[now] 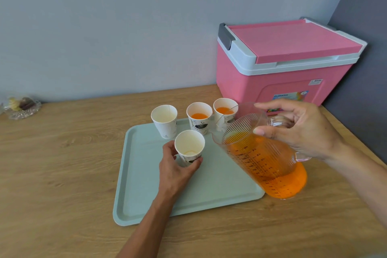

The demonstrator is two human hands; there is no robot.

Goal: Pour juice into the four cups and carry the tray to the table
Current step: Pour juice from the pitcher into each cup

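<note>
Left hand [178, 172] grips the empty cup [189, 147] to steady it on the tray [146, 195]; right hand [301, 130] holds the tilted pitcher [266, 163], spout aimed there, 2 cups filled.

The tray [146, 195] is a plain mint green all over. The nearest cup [189, 146], back-left cup [164, 121], middle cup [199, 118] and right cup [224, 111] are all white paper. Dark printed motifs show on their sides, with dark lettering on the middle one. The first two are creamy white inside and the other two show bright orange. The measuring pitcher [240, 130] is clear plastic, ribbed with fine lines near its rim and printed with a dark scale. It glows orange where the juice [282, 182] fills it. The cooler box [278, 81] is pink with a white band and a grey latch [225, 36]. The counter [62, 163] is pale wood grain, and the wall [125, 27] is bluish grey.
</note>
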